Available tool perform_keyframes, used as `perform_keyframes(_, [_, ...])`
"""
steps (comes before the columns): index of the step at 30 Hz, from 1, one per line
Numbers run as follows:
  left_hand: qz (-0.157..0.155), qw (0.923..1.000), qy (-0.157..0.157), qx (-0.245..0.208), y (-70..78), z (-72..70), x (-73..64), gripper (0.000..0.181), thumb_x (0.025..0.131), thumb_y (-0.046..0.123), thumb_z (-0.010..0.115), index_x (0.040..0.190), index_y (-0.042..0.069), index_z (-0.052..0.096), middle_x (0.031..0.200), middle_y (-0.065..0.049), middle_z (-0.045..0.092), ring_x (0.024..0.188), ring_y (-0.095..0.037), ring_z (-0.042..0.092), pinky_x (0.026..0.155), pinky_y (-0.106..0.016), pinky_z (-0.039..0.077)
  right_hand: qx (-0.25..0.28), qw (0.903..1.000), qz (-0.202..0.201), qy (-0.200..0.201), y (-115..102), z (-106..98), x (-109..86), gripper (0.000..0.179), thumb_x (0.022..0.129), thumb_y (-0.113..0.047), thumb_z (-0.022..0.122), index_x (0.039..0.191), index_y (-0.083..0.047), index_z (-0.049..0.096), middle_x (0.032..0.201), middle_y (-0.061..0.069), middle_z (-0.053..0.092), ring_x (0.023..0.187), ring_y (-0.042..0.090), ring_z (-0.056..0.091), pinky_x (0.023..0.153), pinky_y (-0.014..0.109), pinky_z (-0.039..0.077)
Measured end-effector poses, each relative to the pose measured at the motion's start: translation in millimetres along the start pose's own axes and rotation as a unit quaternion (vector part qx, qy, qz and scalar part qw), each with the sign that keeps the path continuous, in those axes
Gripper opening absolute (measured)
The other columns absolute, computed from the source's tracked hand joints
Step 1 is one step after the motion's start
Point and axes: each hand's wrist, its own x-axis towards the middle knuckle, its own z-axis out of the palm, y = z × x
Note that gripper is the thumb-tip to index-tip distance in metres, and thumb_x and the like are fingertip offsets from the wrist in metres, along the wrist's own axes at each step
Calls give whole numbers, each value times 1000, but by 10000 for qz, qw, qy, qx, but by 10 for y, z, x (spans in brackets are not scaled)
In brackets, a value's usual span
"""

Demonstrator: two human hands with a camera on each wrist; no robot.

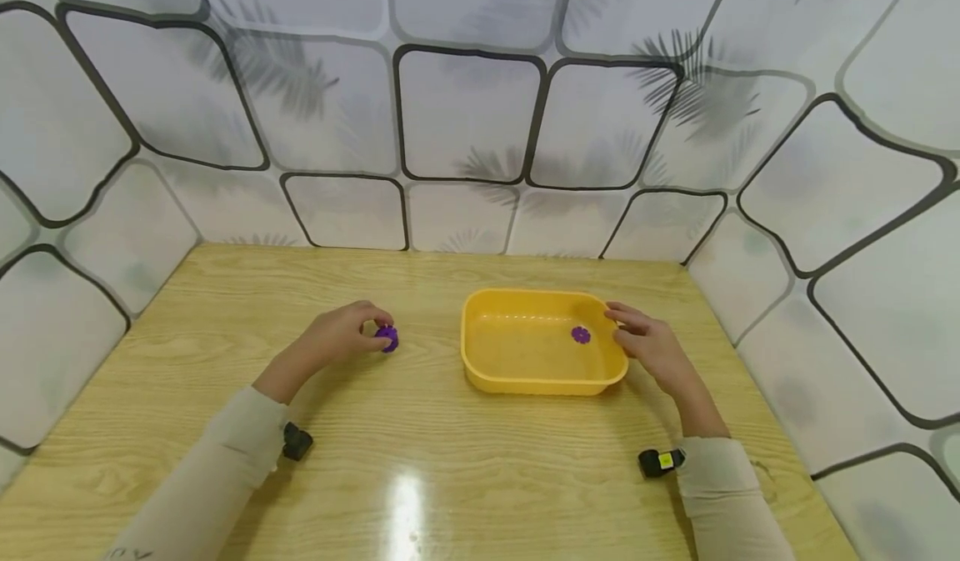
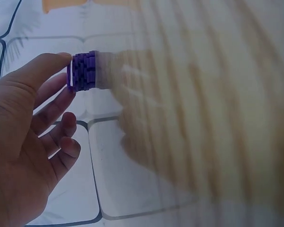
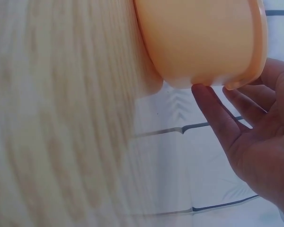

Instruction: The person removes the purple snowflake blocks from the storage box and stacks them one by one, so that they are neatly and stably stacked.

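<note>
In the head view my left hand [image 1: 347, 330] is over a small stack of purple flower-shaped plastic discs [image 1: 387, 338] on the table. The left wrist view shows the thumb and forefinger of the left hand [image 2: 33, 109] pinching the end disc, with a thin gap between it and the stack [image 2: 87, 71]. My right hand [image 1: 660, 353] holds the right end of a yellow plastic basin [image 1: 540, 388], fingers over its rim. Seen from the right wrist, its thumb [image 3: 215, 113] touches the outer wall. One purple disc [image 1: 581, 335] lies flat inside the basin.
The light wood-grain table [image 1: 465, 469] carries the basin right of centre and the stack to its left. Patterned white walls [image 1: 472, 119] close it in at the back and on both sides. Black wrist cameras sit by both cuffs.
</note>
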Motion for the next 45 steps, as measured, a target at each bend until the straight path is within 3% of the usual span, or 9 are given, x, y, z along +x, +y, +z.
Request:
perform_keyframes(6, [33,10000,-14,-39,-19,0,-20,38,94,36,71,126,17,68,122,-4,64,104,-22,62,85,-45,50,-39,10000,20,6,18,10,24,45,104,-16,54,147,-3,50,163,9,35,140,40,45,103,54,49])
perform_keyframes(15, [101,9992,-69,-383,97,-81,31,43,97,39,65,135,19,63,129,-2,61,96,-21,58,71,-35,48,-27,10000,-18,-19,56,33,17,45,105,-17,54,148,-4,50,163,7,35,139,37,45,101,43,52])
perform_keyframes(19, [402,9977,-69,-537,301,-125,174,45,97,40,65,137,19,62,133,-3,61,98,-21,57,77,-38,49,4,10000,-52,-43,64,25,2,46,105,-19,53,149,-5,48,163,5,34,139,36,45,100,40,52])
perform_keyframes(26, [1112,9904,-214,-791,809,-118,493,46,96,44,67,135,20,64,132,-4,61,96,-21,59,78,-38,52,55,9999,-98,-75,77,24,-24,46,106,-18,53,150,-4,47,164,6,33,140,37,43,101,44,51])
perform_keyframes(32, [1674,9804,-392,-959,1194,59,828,47,96,39,68,134,12,64,132,-4,62,109,-25,61,93,-40,51,86,9998,-121,-96,75,23,-30,47,106,-18,53,150,-4,47,164,6,32,141,38,43,104,53,48])
perform_keyframes(37, [1951,9761,-531,-803,1489,221,1091,45,96,38,67,133,11,65,129,-4,63,119,-26,59,102,-40,47,71,9999,-95,-99,71,18,-31,47,106,-19,53,150,-4,47,164,6,32,141,38,42,103,49,50])
perform_keyframes(45, [1950,9698,-965,-1099,1842,503,1299,44,97,37,67,133,12,64,131,-2,62,124,-23,56,106,-35,45,51,10000,-31,-74,49,21,-19,47,105,-20,53,149,-5,48,164,6,33,142,38,42,103,50,49])
